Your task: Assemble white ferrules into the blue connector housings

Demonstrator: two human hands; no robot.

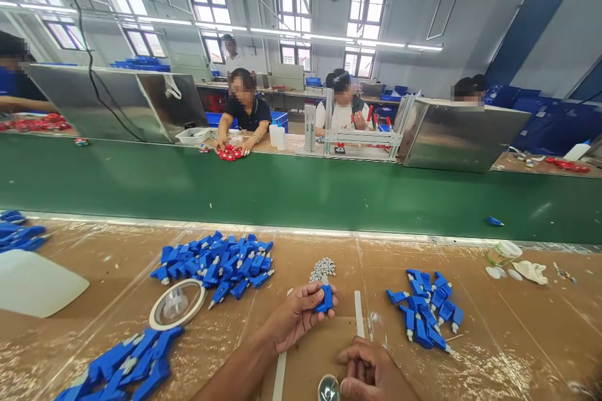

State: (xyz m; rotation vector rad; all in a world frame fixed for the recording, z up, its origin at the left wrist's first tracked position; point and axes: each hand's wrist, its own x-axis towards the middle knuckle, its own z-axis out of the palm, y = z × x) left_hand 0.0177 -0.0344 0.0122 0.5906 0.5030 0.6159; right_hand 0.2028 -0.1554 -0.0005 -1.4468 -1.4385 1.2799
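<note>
My left hand (303,312) is closed around a blue plastic piece (325,299), pinching it between thumb and fingers, with a pale tip pointing away from me. Low in the view, my right hand (369,368) has its fingers curled and its thumb at a small round dish (328,388) with dark, shiny contents. Whatever those fingers pinch is too small or hidden to make out. Just beyond my left hand lies a little heap of grey, pebble-like parts (323,269). Similar blue pieces form a large pile (219,262) to the left and a smaller pile (426,307) to the right.
A tape roll (155,319) lies by more blue pieces (126,366) at the near left. A jar (504,253) stands at the right. Beyond the table runs a green belt (301,191) carrying one blue piece (494,221). Across it, co-workers sit by red parts (230,152).
</note>
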